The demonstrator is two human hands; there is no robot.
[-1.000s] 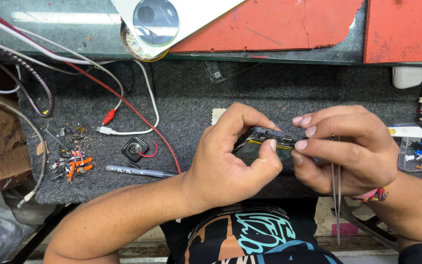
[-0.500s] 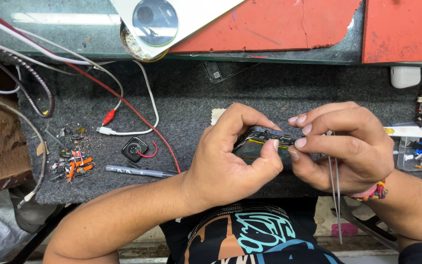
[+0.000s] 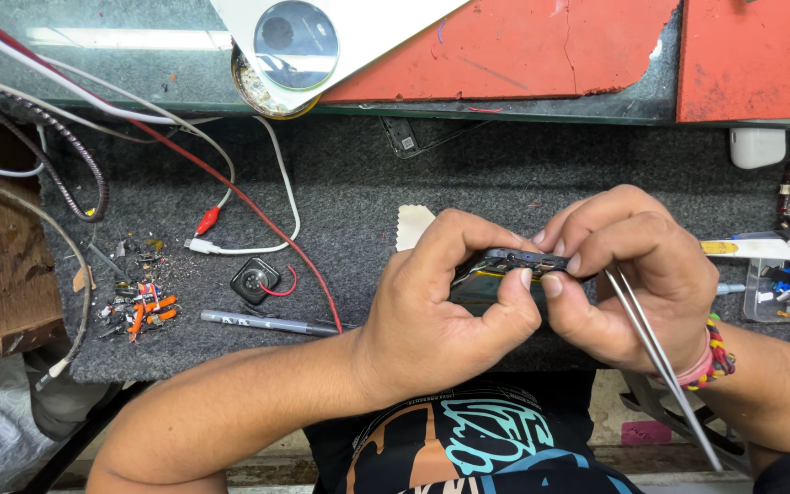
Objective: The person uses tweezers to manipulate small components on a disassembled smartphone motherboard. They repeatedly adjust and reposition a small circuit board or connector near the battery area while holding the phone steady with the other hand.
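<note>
Head cam: both hands working over the grey mat (image 3: 505,174). Left hand (image 3: 441,311) is pinching a small dark device (image 3: 514,265) w/ thumb & forefinger curled tight. Right hand (image 3: 633,274) is gripping its other end, fingers closed, also clamping metal tweezers (image 3: 660,357) pointing down. Device is sitting between the hands, just above the mat. Grey pen (image 3: 267,321) is lying to the left.

We saw a dark grey mat (image 3: 505,174), a red wire (image 3: 258,206), a white cable (image 3: 281,197), two red panels (image 3: 523,50), silver tweezers (image 3: 660,357), a black shirt (image 3: 468,448) with an orange-and-teal print, and a pink, yellow and green bracelet (image 3: 713,357).
</note>
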